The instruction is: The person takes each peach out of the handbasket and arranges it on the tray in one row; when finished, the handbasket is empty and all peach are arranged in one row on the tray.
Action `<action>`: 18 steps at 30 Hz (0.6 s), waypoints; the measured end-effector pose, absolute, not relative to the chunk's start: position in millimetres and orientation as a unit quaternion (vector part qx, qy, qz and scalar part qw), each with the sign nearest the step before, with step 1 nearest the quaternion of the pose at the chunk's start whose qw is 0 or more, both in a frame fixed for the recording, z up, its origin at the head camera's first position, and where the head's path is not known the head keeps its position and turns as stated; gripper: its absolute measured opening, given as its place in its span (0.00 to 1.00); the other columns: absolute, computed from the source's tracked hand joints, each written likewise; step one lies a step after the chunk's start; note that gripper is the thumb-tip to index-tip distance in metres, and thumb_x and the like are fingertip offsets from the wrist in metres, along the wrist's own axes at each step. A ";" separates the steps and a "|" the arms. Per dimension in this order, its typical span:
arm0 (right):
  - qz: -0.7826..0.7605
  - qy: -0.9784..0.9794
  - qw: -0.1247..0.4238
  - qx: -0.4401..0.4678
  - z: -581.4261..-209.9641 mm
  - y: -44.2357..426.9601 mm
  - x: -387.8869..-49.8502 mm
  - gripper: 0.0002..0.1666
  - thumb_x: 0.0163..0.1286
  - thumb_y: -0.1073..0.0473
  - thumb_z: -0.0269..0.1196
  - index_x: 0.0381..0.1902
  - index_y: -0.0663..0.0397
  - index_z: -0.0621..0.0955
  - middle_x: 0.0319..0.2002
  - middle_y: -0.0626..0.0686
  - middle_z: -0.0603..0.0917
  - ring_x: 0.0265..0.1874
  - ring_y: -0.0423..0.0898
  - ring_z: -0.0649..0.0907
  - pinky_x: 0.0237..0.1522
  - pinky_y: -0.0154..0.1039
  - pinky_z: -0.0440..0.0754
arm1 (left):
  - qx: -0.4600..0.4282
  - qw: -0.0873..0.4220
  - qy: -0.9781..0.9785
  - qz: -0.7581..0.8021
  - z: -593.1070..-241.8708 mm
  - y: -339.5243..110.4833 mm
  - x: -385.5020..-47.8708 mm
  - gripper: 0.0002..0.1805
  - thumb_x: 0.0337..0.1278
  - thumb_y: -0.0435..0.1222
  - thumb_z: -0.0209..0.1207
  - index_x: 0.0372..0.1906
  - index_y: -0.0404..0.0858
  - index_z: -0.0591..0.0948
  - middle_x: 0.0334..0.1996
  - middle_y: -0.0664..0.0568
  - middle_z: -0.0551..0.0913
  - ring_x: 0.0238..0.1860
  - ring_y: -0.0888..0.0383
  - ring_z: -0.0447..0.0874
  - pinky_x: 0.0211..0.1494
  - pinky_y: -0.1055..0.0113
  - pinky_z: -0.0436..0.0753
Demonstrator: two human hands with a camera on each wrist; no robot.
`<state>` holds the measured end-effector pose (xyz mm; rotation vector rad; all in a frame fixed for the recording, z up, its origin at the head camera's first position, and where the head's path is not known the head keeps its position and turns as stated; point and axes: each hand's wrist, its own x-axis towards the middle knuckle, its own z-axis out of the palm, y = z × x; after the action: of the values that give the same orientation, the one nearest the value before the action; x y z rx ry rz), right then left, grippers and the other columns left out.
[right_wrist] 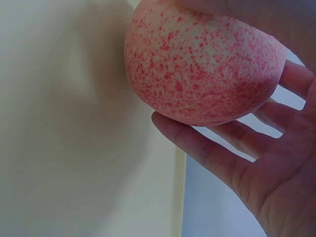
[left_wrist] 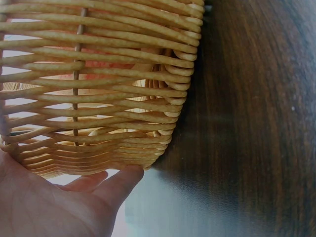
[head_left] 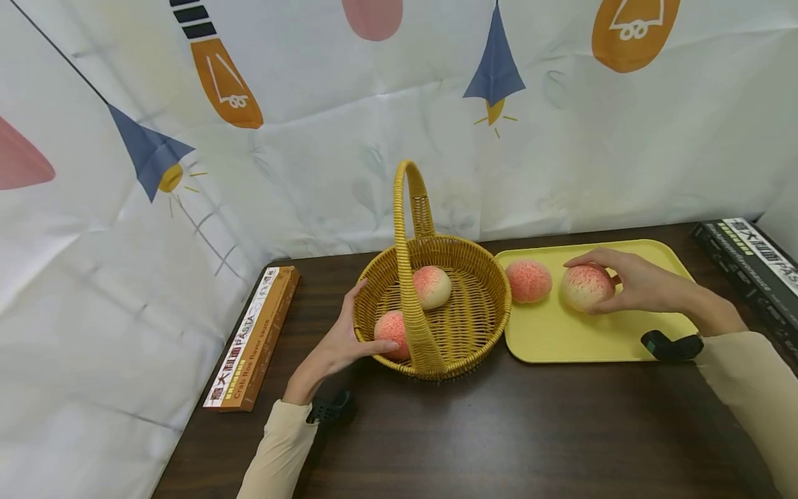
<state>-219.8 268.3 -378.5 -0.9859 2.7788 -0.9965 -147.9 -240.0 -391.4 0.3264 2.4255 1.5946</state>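
A yellow woven basket point(head_left: 464, 322) with a tall arched handle stands mid-table. Two pink-and-cream peaches lie inside: one peach point(head_left: 433, 287) behind the handle, another peach point(head_left: 391, 331) partly hidden by it. At the basket's left side my left hand point(head_left: 339, 343) holds the rim, thumb over the edge; the left wrist view shows its fingers against the wicker wall point(left_wrist: 98, 98). Over the yellow tray point(head_left: 598, 343), my right hand point(head_left: 636, 281) grips a speckled peach point(right_wrist: 202, 69) between thumb and fingers. One more peach point(head_left: 528, 281) sits at the tray's left end.
An orange-brown pasta box point(head_left: 252, 339) lies on the table's left side. A black pasta box point(head_left: 754, 270) lies at the far right, past the tray. White patterned cloth point(head_left: 374, 138) hangs behind the dark wooden table point(head_left: 499, 430).
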 end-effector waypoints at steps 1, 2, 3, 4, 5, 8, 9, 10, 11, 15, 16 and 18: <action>-0.320 0.892 0.016 -0.318 -379.7 267.9 -220.1 0.42 0.50 0.61 0.85 0.64 0.56 0.81 0.59 0.56 0.82 0.47 0.33 0.76 0.41 0.37 0.82 | 0.110 0.111 0.825 0.543 -391.3 -239.7 -147.7 0.72 0.48 0.48 0.81 0.84 0.45 0.38 0.81 0.39 0.50 0.78 0.40 0.58 0.75 0.43 0.64; -0.319 0.892 0.017 -0.319 -380.7 267.5 -220.3 0.42 0.50 0.61 0.85 0.64 0.56 0.81 0.59 0.56 0.82 0.48 0.33 0.76 0.41 0.37 0.82 | 0.109 0.111 0.825 0.543 -391.2 -239.5 -147.5 0.73 0.47 0.48 0.81 0.84 0.45 0.38 0.81 0.39 0.51 0.78 0.40 0.58 0.75 0.43 0.64; -0.319 0.892 0.020 -0.319 -381.4 267.0 -220.2 0.42 0.51 0.61 0.84 0.64 0.56 0.81 0.59 0.56 0.81 0.49 0.32 0.75 0.42 0.37 0.82 | 0.110 0.110 0.826 0.542 -391.2 -239.7 -147.4 0.73 0.47 0.49 0.81 0.84 0.44 0.38 0.80 0.39 0.51 0.78 0.40 0.58 0.75 0.43 0.64; -0.319 0.892 0.021 -0.318 -381.7 266.3 -220.1 0.42 0.51 0.61 0.84 0.64 0.56 0.81 0.59 0.56 0.81 0.49 0.32 0.75 0.42 0.38 0.81 | 0.110 0.110 0.826 0.541 -391.0 -239.7 -147.4 0.73 0.47 0.49 0.81 0.84 0.44 0.38 0.80 0.39 0.51 0.78 0.40 0.58 0.75 0.43 0.64; -0.320 0.893 0.023 -0.316 -381.9 265.7 -220.0 0.41 0.52 0.60 0.84 0.64 0.56 0.81 0.59 0.56 0.81 0.49 0.32 0.75 0.42 0.38 0.81 | 0.109 0.111 0.826 0.542 -390.9 -239.7 -147.5 0.73 0.47 0.49 0.81 0.84 0.44 0.38 0.80 0.39 0.51 0.78 0.40 0.58 0.75 0.43 0.64; -0.317 0.896 0.022 -0.310 -382.0 263.7 -219.6 0.40 0.53 0.59 0.84 0.64 0.55 0.81 0.59 0.55 0.81 0.49 0.32 0.74 0.43 0.38 0.82 | 0.109 0.112 0.825 0.544 -390.9 -239.7 -147.5 0.73 0.48 0.49 0.81 0.84 0.45 0.38 0.80 0.39 0.51 0.78 0.40 0.58 0.75 0.43 0.64; -0.316 0.897 0.019 -0.309 -381.7 262.9 -219.4 0.40 0.53 0.58 0.84 0.63 0.55 0.82 0.59 0.55 0.81 0.49 0.32 0.74 0.43 0.38 0.82 | 0.108 0.113 0.824 0.545 -391.1 -239.8 -147.5 0.73 0.48 0.48 0.81 0.84 0.45 0.38 0.80 0.39 0.50 0.78 0.40 0.57 0.75 0.43 0.64; -0.314 0.898 0.016 -0.308 -381.3 262.3 -219.2 0.39 0.53 0.58 0.84 0.63 0.54 0.82 0.58 0.55 0.81 0.49 0.32 0.74 0.43 0.39 0.82 | 0.107 0.113 0.823 0.547 -391.4 -239.7 -147.4 0.73 0.48 0.48 0.81 0.84 0.45 0.38 0.80 0.39 0.50 0.78 0.40 0.57 0.75 0.43 0.64; -0.312 0.899 0.015 -0.307 -381.2 262.0 -219.2 0.39 0.53 0.58 0.84 0.63 0.54 0.82 0.58 0.55 0.81 0.49 0.33 0.74 0.43 0.39 0.82 | 0.108 0.113 0.823 0.547 -391.4 -239.8 -147.8 0.73 0.48 0.48 0.81 0.84 0.44 0.37 0.81 0.38 0.50 0.78 0.40 0.57 0.75 0.43 0.64; -0.307 0.901 0.004 -0.308 -380.5 261.2 -219.9 0.38 0.52 0.57 0.85 0.61 0.53 0.83 0.58 0.55 0.81 0.50 0.33 0.75 0.43 0.41 0.83 | 0.106 0.112 0.823 0.546 -391.0 -239.7 -147.9 0.73 0.48 0.47 0.81 0.84 0.44 0.38 0.81 0.39 0.49 0.78 0.40 0.58 0.76 0.43 0.63; -0.303 0.901 -0.001 -0.309 -380.6 261.2 -220.4 0.38 0.52 0.57 0.85 0.61 0.52 0.83 0.58 0.54 0.81 0.49 0.33 0.75 0.43 0.41 0.83 | 0.105 0.112 0.825 0.544 -391.1 -239.7 -148.1 0.73 0.48 0.48 0.81 0.84 0.44 0.38 0.81 0.39 0.49 0.78 0.40 0.58 0.76 0.43 0.63; -0.297 0.900 -0.019 -0.318 -381.2 260.9 -222.2 0.38 0.51 0.58 0.85 0.61 0.53 0.83 0.57 0.55 0.82 0.48 0.34 0.76 0.42 0.41 0.83 | 0.105 0.111 0.826 0.543 -391.0 -239.4 -148.5 0.73 0.48 0.48 0.81 0.84 0.44 0.37 0.81 0.39 0.49 0.78 0.39 0.58 0.76 0.43 0.63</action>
<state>-222.2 260.9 -381.2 -1.0101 2.8635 -0.9460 -148.5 -239.4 -391.0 0.3082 2.4257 1.5943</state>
